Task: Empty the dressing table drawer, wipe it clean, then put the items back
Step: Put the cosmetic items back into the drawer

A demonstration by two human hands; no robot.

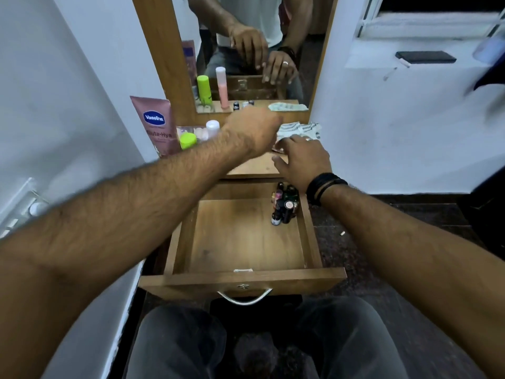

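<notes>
Small bottles point(284, 203) stand clustered in the open drawer's point(246, 242) back right corner; likely light, rigid, slick glass/plastic, so best gripped round the body. Right hand point(300, 160) hovers over the tabletop point(254, 168), fingers spread, empty. Left hand point(254, 129) is blurred; can't tell its grip.

The drawer point(243, 242) is pulled out and almost empty; only a small group of little bottles point(285, 204) stands in its far right corner. Above it, over the table top point(257, 168), the left hand point(252, 131) is blurred, so its grip cannot be told. The right hand point(302, 157), with spread fingers, is just beside a striped cloth point(299, 129). At the left stand a pink Vaseline tube point(157, 124) and a green-capped bottle point(188, 140).
</notes>
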